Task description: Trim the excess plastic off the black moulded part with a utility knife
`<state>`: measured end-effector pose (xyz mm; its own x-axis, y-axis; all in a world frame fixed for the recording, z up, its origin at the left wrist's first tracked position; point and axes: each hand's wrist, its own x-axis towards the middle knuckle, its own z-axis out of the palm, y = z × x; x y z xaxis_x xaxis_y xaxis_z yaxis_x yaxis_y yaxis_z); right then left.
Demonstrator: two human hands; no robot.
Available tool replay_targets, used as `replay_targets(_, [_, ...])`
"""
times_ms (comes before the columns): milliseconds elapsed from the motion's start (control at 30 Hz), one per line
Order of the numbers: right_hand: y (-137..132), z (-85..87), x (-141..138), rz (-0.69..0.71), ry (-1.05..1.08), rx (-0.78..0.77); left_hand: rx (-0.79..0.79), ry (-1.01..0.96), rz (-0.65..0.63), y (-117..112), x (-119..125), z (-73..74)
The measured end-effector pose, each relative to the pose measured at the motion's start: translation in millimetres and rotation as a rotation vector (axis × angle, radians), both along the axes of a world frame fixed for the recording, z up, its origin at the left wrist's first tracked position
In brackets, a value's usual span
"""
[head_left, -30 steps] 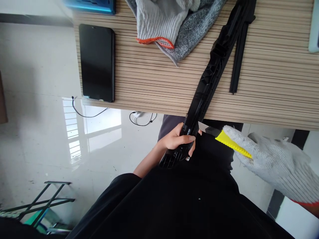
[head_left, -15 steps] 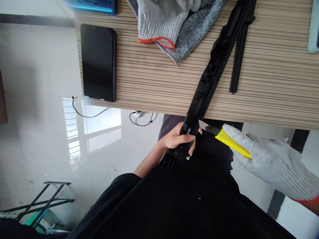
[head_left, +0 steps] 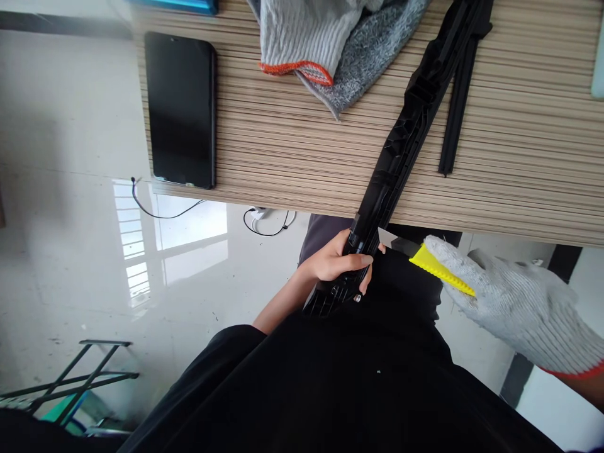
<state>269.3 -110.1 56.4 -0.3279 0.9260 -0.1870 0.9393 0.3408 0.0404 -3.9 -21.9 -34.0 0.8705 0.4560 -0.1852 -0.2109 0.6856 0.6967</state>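
One skid along the black part point(head_left: 399, 148), and the knife point(head_left: 440, 269) gripped by the right hand point(head_left: 509, 302) could nick the left hand point(head_left: 336, 262) clasping that part.

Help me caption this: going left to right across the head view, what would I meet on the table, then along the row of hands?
On the table: phone, loose glove, long black part, thin black strip. Row of hands: left hand, knife, gloved right hand.
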Motion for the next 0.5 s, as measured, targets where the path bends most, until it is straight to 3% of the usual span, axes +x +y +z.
replay_targets(100, [-2.7,0.7,0.2,0.220,-0.132,0.086,-0.022,-0.015,-0.003,-0.4,-0.6,1.5])
replay_targets(500, [-9.9,-1.9,-8.0,0.186,-0.268,0.174,-0.031,-0.005,-0.004,2.1,-2.2,4.8])
